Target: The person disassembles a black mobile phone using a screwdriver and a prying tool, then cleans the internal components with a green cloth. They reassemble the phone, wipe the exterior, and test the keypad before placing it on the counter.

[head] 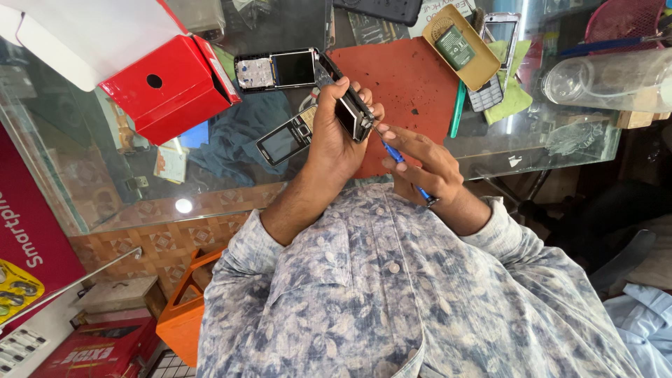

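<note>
Left fingers grip one phone; right fingers pinch one screwdriver; two phones lie nearby

I see a small dark phone with its casing opened, held tilted on edge above the red mat, its inner frame facing the blue-handled screwdriver. The screwdriver is thin and lies slanted, its metal tip touching the phone's lower edge, its handle running down toward the wrist.
</note>
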